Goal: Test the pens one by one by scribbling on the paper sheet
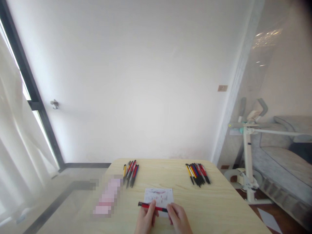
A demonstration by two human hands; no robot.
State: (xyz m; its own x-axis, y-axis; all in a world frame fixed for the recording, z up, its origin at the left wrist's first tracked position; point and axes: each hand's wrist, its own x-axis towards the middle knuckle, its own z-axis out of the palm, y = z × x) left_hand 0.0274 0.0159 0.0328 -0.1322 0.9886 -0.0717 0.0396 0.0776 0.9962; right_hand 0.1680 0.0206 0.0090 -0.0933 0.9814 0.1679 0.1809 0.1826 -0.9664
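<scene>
Both hands sit at the near edge of a pale wooden table, low in the head camera's view. Left hand has its fingers curled together, with thumb and fingertips closed on the middle of a red pen. Right hand is closed in the same way, pinching the pen's right end.

Held between them, the pen lies almost level, its long axis running left to right across the person. Its dark left end juts out past the left hand and sits slightly farther from the person than the right end. Which end carries the writing tip is too small to tell.

The pen is just above the near edge of a small white paper slip marked with red and dark scribbles.

Farther back on the table are two fanned rows of pens, well apart: a left pen row and a right pen row.
</scene>
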